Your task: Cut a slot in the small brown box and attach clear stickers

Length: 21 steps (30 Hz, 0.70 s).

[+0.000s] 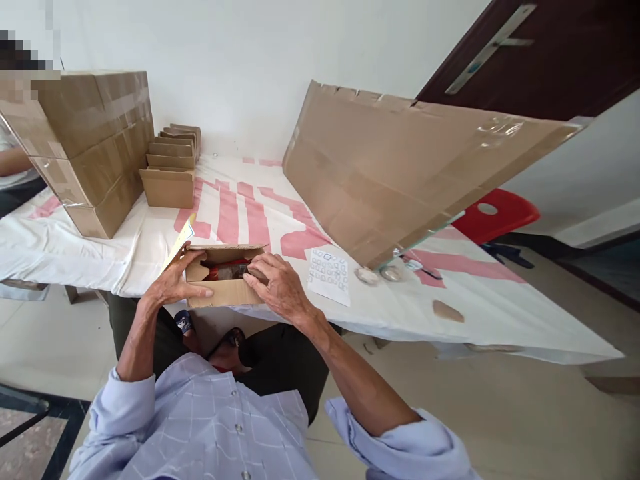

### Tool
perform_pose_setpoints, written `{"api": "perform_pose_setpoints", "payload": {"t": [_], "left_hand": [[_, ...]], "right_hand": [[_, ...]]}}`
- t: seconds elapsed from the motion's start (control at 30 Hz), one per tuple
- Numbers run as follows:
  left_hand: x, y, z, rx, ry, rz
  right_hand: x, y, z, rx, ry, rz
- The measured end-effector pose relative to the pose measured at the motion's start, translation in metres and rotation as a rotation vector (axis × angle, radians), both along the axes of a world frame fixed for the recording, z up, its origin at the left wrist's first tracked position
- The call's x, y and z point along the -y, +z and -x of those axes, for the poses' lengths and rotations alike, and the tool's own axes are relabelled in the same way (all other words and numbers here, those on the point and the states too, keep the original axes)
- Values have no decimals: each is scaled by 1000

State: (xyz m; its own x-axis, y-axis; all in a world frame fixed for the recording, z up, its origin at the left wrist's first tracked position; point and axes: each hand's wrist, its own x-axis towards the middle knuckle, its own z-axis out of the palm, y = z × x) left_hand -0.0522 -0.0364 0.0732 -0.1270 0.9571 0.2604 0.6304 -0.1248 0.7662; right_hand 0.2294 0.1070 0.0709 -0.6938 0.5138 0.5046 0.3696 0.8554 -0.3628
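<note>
A small open cardboard box [227, 291] sits at the near edge of the white-and-pink covered table [480, 300]. Inside it lies a dark item with red wrapping [227, 269]. My left hand [175, 280] grips the box's left end, thumb along the front wall, fingers curled over the side flap. My right hand [280, 283] lies over the right end, fingers pressed on the flap and reaching into the opening. A yellow-edged flap [181, 241] stands up at the left.
A sticker sheet [329, 275] lies right of the box. A large cardboard box [400, 173] rises at the right, taped boxes [95, 147] at the left, a row of small folded boxes [173, 167] behind. A red stool [495, 213] stands beyond; another person's arm [13, 163] shows far left.
</note>
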Motion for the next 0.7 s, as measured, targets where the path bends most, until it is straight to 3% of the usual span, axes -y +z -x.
{"api": "perform_pose_setpoints", "payload": {"t": [0.3, 0.5, 0.7], "left_hand": [[-2, 7, -2, 23, -8, 69], [-2, -2, 5, -44, -1, -3], [-6, -3, 11, -38, -9, 8]], "right_hand": [[-8, 6, 5, 30, -23, 45], [-20, 9, 12, 81, -106, 77], [-36, 11, 21, 185, -153, -5]]}}
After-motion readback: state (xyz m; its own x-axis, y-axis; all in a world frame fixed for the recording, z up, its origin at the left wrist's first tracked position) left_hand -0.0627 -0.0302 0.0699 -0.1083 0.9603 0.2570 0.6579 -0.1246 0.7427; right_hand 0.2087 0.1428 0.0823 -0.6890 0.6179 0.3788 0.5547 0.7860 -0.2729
